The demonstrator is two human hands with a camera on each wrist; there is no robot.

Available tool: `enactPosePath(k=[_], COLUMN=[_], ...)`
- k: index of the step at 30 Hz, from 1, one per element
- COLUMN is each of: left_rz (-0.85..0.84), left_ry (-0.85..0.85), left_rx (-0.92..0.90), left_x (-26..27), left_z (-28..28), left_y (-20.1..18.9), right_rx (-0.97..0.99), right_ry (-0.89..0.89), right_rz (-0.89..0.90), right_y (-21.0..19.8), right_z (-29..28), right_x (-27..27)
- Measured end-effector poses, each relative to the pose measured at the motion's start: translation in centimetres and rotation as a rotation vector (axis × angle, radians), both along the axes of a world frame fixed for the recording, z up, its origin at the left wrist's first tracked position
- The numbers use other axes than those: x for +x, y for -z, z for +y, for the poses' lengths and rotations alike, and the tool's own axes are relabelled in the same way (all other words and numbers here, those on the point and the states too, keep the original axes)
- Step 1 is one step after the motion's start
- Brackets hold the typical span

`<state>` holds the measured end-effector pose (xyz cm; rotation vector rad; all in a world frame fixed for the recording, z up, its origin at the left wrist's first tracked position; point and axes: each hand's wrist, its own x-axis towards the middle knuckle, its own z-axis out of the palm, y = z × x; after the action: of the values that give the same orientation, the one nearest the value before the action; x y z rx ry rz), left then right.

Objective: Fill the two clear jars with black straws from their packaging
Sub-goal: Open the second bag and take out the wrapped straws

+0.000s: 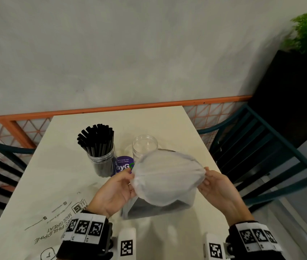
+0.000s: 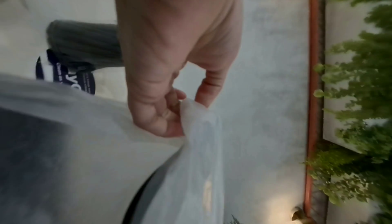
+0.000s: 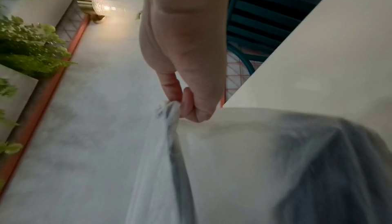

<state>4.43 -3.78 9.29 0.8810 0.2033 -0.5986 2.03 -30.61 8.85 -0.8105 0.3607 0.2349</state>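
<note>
Table point(image 1: 59, 147), cream top, w/ printed paper sheet point(image 1: 55, 218) at near-left corner. Everything else sits on it.

Plastic bag of straws point(image 1: 165, 181): biggest item, near-centre of table, lower end resting on tabletop just in front of me, mouth end lifted toward cam. Film is thin, soft, translucent white, prob. slippery; it balloons between my hands. Dark mass of black straws point(image 1: 154, 209) shows through at the bottom. Their long axis: can't tell for sure thru the film, seems to run up toward the mouth. Judgement: light load, floppy wrap, stiff thin contents. Take the film at the mouth edges, not the body.

L hand point(image 1: 115, 192): thumb + fingers pinching left edge of bag mouth; wrist view confirms film bunched between fingertips point(image 2: 169, 115).
R hand point(image 1: 218, 186): same on right edge, film twisted into a pinch.

Filled jar point(image 1: 103, 162): far-left of bag, upright, packed w/ black straws standing vertical, tips fanning slightly.
Empty jar point(image 1: 144, 147): clear, upright, open mouth up, just behind bag, partly hidden by it.
Purple round sticker point(image 1: 122, 165) between jars, flat on table.

Status (judged): one jar done, second to fill. Straws need mouth-up entry.
</note>
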Motion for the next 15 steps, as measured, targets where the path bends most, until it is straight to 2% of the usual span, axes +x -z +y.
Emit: enactPosePath(k=[2, 4, 8, 12, 15], left_rz=[0.048, 0.031, -0.082, -0.220, -0.286], left_ry=[-0.043, -0.087, -0.189, -0.073, -0.086], left_rx=[-0.076, -0.054, 0.236, 0.429, 0.681], left_x=[-0.1, -0.3, -0.8, -1.7, -1.9], left_z=[-0.1, -0.9, -1.7, -2.2, -3.2], left_y=[0.3, 0.1, -0.6, -0.8, -0.3], right_rx=[0.016, -0.002, -0.255, -0.475, -0.790], right_ry=[0.011, -0.007, -0.043, -0.144, -0.144], right_rz=[0.004, 0.000, -0.037, -0.063, -0.052], right_y=[0.2, 0.4, -0.3, -1.2, -1.8], right_z=[-0.6, -0.8, 0.1, 2.1, 3.5], right_x=[-0.1, -0.2, -0.5, -1.2, -1.3])
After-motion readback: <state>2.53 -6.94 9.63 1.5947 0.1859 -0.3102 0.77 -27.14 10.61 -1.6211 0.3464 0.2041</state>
